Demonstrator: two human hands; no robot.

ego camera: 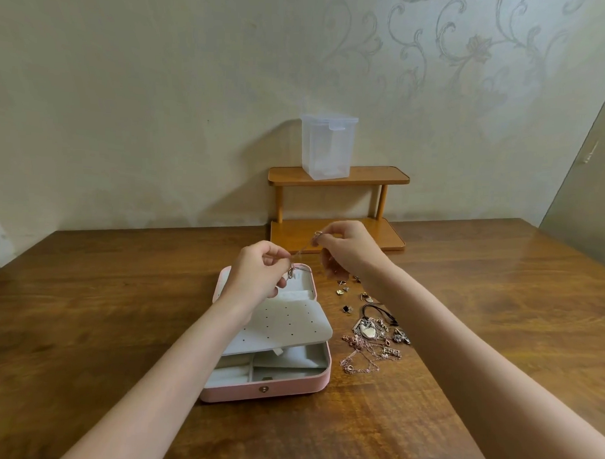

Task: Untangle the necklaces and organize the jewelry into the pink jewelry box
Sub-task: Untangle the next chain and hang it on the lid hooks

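While both hands work above the open pink jewelry box (318, 384) on the brown wooden table (120, 308), a thin rose-gold chain necklace (302, 251) is held taut between them, probably so that its links can be checked free of knots before storage. Left hand (258, 272): fingers curled, pinching the lower end of the chain, where a small clasp or charm hangs just above the far half of the box. Right hand (348, 248): fingers curled, pinching the upper end, raised beyond and to the right of the box. The chain runs as a fine, pale, slightly blurred diagonal line; its detail is too small to resolve.

Inside the box, a grey perforated earring panel (284, 328) lies tilted across the middle, apparently lifted to expose the grey lined compartments beneath, which appear to hold no jewelry. Just right of the box lies a tangled heap of rose-gold and silver necklaces (372, 345) with an oval silver pendant and a black cord; the separating seems far from complete. Small loose earrings and charms (346, 299) are scattered right of the box's far half.

Beyond the box, against the wall, stands a two-tier wooden shelf (381, 177) bearing a clear lidded plastic container (328, 147).
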